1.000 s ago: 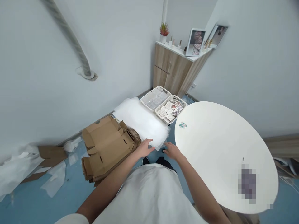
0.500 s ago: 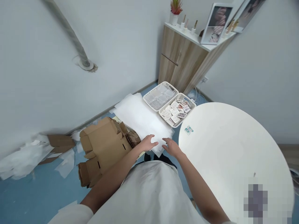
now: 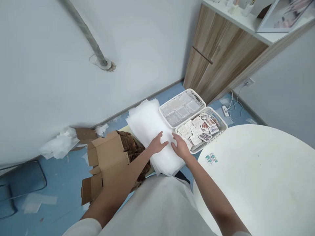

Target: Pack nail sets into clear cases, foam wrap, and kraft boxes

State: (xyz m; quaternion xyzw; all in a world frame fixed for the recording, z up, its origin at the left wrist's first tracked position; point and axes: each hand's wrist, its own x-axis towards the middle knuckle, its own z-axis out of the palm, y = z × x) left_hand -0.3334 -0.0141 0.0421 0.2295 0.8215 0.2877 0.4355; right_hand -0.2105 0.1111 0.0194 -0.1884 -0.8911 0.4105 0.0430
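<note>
My left hand (image 3: 158,143) hovers over a stack of white sheets (image 3: 145,123), thumb and fingers apart, holding nothing. Facing it, my right hand (image 3: 180,146) is also open and bare, above the same stack near the baskets. A white basket of clear plastic boxes (image 3: 161,113) stands beyond my hands. Beside it, a second white basket (image 3: 222,126) holds many small printed cards (image 3: 197,131), some showing press-on nails. Left of the sheets lies a pile of flattened brown cardboard boxes (image 3: 110,152), partly behind my left forearm.
A round white table (image 3: 246,177) fills the right side, with a set of teal nails (image 3: 211,159) near its edge. Behind the baskets stands a wooden cabinet (image 3: 221,49). A power strip (image 3: 225,110), plastic scraps (image 3: 61,144) and a dark chair (image 3: 24,178) are on the floor.
My view has shifted left and closer to the corner. Both hands have moved forward over the white sheets, staying open and apart.
</note>
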